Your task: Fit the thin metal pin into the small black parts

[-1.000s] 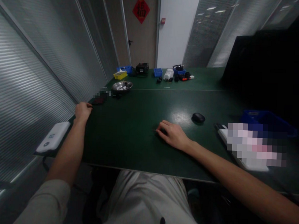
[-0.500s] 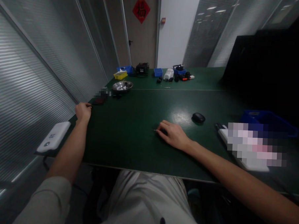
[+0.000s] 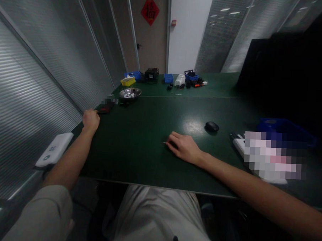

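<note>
My right hand (image 3: pixel 183 146) rests on the green table (image 3: pixel 130 147) with its fingertips pinched together. A short thin stick (image 3: pixel 164 142) pokes out to the left from between them; its kind is too small to tell. At the table's left edge, my left hand (image 3: pixel 91 121) is closed, its fingers mostly hidden behind the back of the hand. Right beside those fingers lies a dark flat object (image 3: pixel 105 111) with a reddish patch, partly blurred out. Whether the left fingers grip it or something else cannot be made out.
A black mouse (image 3: pixel 212 126) lies right of centre. Near the left edge are a white box-shaped device (image 3: pixel 54 149) and a metal bowl (image 3: pixel 130 94) with small items. Blue bins (image 3: pixel 168 78) and a yellow tray (image 3: pixel 128 81) line the back. Another blue tray (image 3: pixel 285 131) stands right, near a dark monitor (image 3: pixel 275 68).
My left hand has turned slightly, so its fingers show less beside the dark flat object. The right hand keeps its pinch on the thin stick. The whole view has shifted a little.
</note>
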A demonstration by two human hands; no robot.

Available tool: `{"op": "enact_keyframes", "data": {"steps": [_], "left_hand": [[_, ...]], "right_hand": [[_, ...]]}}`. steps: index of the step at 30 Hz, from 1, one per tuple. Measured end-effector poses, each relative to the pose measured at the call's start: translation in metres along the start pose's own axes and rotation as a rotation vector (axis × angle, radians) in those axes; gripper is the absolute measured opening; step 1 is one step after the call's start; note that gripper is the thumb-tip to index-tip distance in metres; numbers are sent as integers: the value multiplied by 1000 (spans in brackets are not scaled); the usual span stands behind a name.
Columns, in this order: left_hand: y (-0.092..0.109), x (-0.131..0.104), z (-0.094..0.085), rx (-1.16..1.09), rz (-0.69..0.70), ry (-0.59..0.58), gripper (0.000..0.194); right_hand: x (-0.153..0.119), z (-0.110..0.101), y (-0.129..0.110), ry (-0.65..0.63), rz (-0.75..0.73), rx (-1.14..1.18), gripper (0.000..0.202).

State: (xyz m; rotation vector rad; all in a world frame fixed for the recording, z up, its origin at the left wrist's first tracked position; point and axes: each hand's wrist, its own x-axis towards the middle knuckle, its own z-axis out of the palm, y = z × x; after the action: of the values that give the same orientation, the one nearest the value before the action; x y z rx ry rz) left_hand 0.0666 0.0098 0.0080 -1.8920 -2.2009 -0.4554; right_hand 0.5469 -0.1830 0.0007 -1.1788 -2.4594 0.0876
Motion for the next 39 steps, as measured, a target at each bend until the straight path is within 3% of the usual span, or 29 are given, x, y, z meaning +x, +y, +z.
{"op": "enact_keyframes", "data": {"steps": [13, 39], "left_hand": [[2, -1, -11, 63, -8, 10, 24], [-19, 1, -3, -148, -207, 64, 22]], "right_hand": [[-1, 0, 0, -1, -39, -11, 17], [2, -8, -5, -6, 84, 102, 15]]}}
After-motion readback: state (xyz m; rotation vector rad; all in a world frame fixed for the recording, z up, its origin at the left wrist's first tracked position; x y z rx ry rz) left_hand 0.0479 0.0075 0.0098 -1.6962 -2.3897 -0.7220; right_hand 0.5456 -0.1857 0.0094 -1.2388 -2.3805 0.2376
